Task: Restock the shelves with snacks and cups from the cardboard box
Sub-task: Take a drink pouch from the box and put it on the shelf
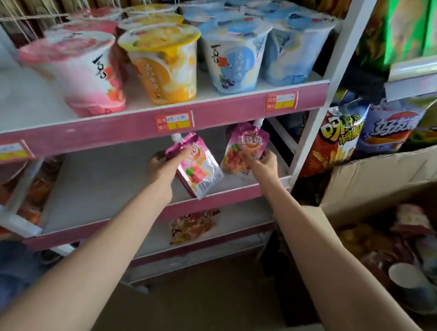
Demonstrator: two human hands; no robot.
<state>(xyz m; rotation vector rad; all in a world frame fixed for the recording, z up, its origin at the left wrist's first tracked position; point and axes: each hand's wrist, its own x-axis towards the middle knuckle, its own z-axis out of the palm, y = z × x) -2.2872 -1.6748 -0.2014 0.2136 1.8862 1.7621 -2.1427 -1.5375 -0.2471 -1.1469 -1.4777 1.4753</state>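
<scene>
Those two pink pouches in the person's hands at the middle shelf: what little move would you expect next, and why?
Probably setting the left pouch down on the middle shelf beside the right pouch. The left hand holds its pouch tilted, its lower corner over the shelf's front edge, while the right hand holds the other one already standing upright farther in. Bare shelf lies behind both.

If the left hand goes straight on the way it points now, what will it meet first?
The left hand, holding a pink pouch, points up and into the middle shelf. The way ahead looks free; likely the pouch would meet the shelf's back first, though depth is hard to judge.
</scene>
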